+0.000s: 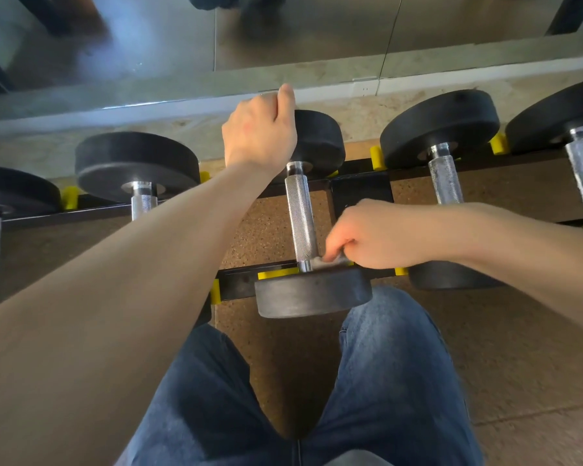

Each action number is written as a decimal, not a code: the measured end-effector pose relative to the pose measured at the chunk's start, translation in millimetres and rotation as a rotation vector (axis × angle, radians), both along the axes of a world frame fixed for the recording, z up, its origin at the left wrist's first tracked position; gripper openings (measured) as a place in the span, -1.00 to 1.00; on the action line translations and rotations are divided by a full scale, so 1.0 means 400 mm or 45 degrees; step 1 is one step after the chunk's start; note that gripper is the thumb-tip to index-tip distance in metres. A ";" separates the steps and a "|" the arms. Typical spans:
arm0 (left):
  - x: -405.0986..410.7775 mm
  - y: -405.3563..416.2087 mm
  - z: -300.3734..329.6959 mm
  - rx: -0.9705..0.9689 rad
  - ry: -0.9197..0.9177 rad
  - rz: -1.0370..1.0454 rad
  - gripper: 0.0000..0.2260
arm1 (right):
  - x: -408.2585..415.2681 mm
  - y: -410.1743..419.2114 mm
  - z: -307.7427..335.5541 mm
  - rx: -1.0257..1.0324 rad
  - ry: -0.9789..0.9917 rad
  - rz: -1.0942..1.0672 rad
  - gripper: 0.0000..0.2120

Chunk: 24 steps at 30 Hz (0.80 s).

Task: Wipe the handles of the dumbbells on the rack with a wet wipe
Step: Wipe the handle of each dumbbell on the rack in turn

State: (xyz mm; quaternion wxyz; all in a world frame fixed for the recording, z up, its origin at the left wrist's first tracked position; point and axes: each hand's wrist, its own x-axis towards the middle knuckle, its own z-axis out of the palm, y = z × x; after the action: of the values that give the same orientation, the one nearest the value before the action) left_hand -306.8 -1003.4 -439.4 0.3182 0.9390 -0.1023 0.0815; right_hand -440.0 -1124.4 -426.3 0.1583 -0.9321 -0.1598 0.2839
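A dumbbell with black round heads and a knurled chrome handle (301,216) lies across the black rack (360,193) in the middle of the view. My left hand (260,132) rests curled over its far head (320,142), steadying it. My right hand (367,235) pinches a small crumpled wet wipe (327,262) against the near end of the handle, just above the near head (313,292). Most of the wipe is hidden under my fingers.
More dumbbells sit on the rack at both sides: one at the left (138,169), two at the right (441,136). Yellow stops (377,158) mark the cradles. A mirror wall (283,35) runs behind. My legs in blue jeans (384,381) stand on the cork-coloured floor.
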 end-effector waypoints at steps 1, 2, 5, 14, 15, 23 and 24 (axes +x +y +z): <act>0.000 -0.001 0.000 0.005 -0.002 0.003 -0.56 | -0.002 -0.010 -0.009 0.002 0.023 -0.051 -0.58; 0.001 -0.001 -0.001 0.008 -0.007 0.007 -0.56 | -0.001 -0.016 -0.021 0.023 0.062 -0.091 -0.59; 0.006 0.000 -0.007 -0.013 -0.021 0.013 -0.54 | 0.009 -0.011 -0.053 0.112 0.161 -0.185 -0.68; 0.015 0.000 -0.018 -0.008 -0.047 -0.004 -0.53 | 0.012 0.013 -0.100 0.101 0.306 -0.498 -0.76; 0.014 0.000 -0.019 -0.011 -0.046 0.001 -0.53 | 0.015 0.019 -0.101 0.175 0.322 -0.601 -0.79; 0.017 -0.001 -0.001 0.052 -0.023 -0.063 -0.55 | -0.002 0.032 -0.041 0.216 0.313 -0.742 -0.82; 0.016 0.001 0.007 0.080 0.003 -0.079 -0.58 | -0.009 0.037 -0.025 0.227 0.302 -0.756 -0.80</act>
State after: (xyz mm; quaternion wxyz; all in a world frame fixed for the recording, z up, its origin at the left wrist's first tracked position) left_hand -300.3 -1002.9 -436.8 0.2910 0.9450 -0.1334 0.0674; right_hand -443.5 -1109.6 -436.4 0.3325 -0.8809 0.1141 0.3168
